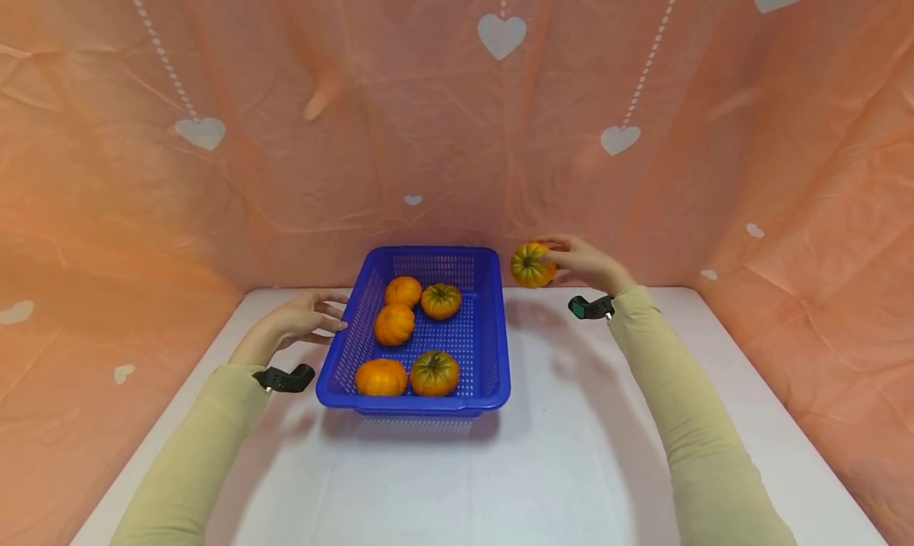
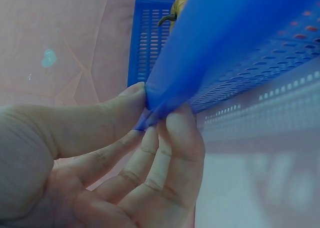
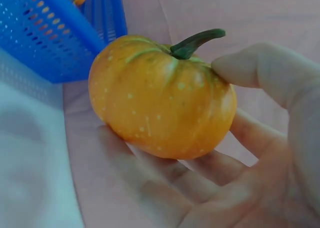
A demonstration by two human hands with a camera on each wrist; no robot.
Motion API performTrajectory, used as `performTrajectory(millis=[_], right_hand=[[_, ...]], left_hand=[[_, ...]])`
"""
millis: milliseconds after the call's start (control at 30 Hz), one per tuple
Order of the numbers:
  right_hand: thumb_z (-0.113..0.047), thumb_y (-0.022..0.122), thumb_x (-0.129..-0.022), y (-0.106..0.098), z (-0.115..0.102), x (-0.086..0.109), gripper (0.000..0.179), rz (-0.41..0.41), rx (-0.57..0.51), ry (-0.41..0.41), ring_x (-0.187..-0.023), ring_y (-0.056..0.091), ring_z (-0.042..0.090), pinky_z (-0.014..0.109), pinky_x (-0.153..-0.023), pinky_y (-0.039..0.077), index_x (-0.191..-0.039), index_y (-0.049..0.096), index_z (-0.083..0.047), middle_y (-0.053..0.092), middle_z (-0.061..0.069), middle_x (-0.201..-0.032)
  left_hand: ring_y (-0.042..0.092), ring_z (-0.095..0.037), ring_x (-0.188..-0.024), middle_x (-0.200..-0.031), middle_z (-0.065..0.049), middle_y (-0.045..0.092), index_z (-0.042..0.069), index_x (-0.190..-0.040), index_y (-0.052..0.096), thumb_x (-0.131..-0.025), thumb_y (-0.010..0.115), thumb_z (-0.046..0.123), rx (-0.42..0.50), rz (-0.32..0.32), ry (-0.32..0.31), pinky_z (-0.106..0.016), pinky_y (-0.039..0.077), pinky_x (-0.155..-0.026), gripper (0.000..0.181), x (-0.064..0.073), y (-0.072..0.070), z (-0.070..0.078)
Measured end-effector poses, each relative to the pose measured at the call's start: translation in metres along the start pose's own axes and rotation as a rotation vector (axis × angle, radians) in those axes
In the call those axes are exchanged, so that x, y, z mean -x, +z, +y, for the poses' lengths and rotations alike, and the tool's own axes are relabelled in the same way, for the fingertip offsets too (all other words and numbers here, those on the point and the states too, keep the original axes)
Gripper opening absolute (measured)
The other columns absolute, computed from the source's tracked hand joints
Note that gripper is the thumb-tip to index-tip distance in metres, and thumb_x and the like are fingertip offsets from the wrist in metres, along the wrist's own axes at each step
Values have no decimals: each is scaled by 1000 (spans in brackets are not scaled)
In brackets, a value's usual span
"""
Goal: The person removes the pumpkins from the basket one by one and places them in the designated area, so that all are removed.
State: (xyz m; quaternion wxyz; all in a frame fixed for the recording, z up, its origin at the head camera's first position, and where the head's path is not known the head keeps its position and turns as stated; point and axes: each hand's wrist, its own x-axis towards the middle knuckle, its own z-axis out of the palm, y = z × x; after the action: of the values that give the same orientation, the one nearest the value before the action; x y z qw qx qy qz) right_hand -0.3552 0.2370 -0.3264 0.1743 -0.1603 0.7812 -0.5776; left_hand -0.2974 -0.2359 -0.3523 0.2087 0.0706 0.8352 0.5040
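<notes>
A blue plastic basket [image 1: 503, 347] with perforated walls holds several small orange pumpkins [image 1: 394, 324], some tinged green around the stem. My left hand [image 1: 309, 317] pinches the basket's left rim [image 2: 172, 83], thumb on the inner side and fingers beneath the outer edge. To the right of the basket, my right hand [image 1: 581, 262] holds another small pumpkin [image 3: 160, 101] in the air, orange with pale specks and a dark green stem. In the right wrist view the thumb rests near that stem, and the fingers curl under the fruit.
The basket is over a white table [image 1: 571, 467]. An orange cloth [image 1: 443, 165] with white hearts forms the back and sides around the table. Each wrist wears a black strap with a small device [image 1: 286, 379].
</notes>
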Motion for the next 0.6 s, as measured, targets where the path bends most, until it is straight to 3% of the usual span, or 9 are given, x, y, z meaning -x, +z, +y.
performTrajectory(millis=[167,400,600], right_hand=[[-19,49,-101,-2,17,10,42,-19,-63,-6,-110,56,37,49,-88,50,-139,43,-3,51,18,-130],[-15,45,-102,-15,35,3,52,5,-110,68,-116,47,40,57,-97,39,-143,22,7,33,28,-137],[-16,45,-102,-14,50,4,55,42,-174,101,-121,43,40,59,-100,34,-143,17,10,29,30,-141]], left_hand=[[62,-20,-92,-126,-30,48,-9,-143,27,-91,62,1,8,3,5,-42,53,-84,64,-1,0,-3],[61,-23,-94,-126,-31,48,-9,-143,28,-91,61,1,5,6,10,-43,53,-83,63,-1,0,-4],[61,-23,-94,-126,-31,48,-9,-143,28,-91,62,2,1,10,16,-42,54,-82,63,-1,-1,-4]])
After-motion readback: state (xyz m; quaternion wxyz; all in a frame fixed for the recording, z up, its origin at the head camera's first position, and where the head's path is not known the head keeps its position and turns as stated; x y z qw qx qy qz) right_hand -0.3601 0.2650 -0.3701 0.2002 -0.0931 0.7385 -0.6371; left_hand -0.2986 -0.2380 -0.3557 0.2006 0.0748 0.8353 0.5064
